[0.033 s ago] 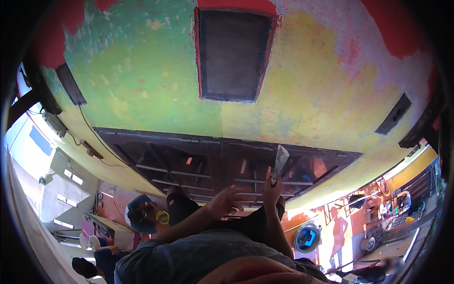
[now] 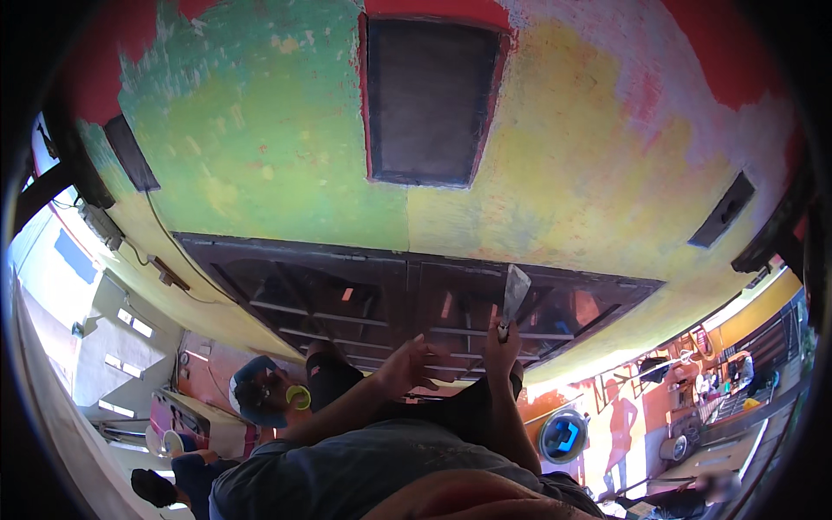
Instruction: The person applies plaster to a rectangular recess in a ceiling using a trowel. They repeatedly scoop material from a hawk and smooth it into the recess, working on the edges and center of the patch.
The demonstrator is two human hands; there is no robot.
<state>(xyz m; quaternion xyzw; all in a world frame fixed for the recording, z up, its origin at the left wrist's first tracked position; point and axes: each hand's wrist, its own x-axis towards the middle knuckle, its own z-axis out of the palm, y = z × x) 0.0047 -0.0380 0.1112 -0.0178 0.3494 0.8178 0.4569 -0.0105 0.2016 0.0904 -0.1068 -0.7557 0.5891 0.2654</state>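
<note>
Scraper (image 2: 514, 295), flat metal blade, gripped in right hand (image 2: 501, 347), blade up against dark wooden door (image 2: 347, 295). Left hand (image 2: 407, 364) open, fingers spread, just beside. Painted wall (image 2: 260, 156) w/ dark panel (image 2: 429, 100) around; another person (image 2: 260, 394) sits at lower left, well apart.

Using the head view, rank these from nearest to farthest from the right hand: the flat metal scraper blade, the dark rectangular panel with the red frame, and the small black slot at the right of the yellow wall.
1. Flat metal scraper blade: held in the right hand, just above it.
2. Dark rectangular panel with the red frame: higher up, centre of the painted wall.
3. Small black slot: far right on the yellow area.

Two and three are nearly too close to call.
</note>
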